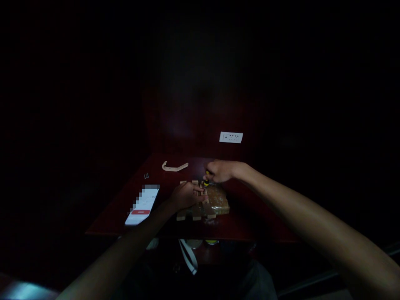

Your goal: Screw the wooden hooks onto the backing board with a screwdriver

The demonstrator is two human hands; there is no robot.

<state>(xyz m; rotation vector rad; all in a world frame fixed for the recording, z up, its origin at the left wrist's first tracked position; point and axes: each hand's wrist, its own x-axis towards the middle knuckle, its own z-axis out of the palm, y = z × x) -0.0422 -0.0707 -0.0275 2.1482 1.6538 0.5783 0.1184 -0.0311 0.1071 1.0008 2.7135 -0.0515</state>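
My right hand is closed around a screwdriver with a yellow and black handle, which points down at a wooden slatted frame. My left hand grips the frame from the left, its thumb and a finger on the slat by the screwdriver's tip. The tip and whatever it meets are too dark and small to make out. Under the frame's right side lies a brown block wrapped in shiny clear plastic. My left hand hides part of the slats.
A curved wooden hook-shaped piece lies at the back of the dark red table. Several small metal screws lie at the left, behind a lit phone. A white socket panel is beyond the table. Below the front edge hangs a white strap.
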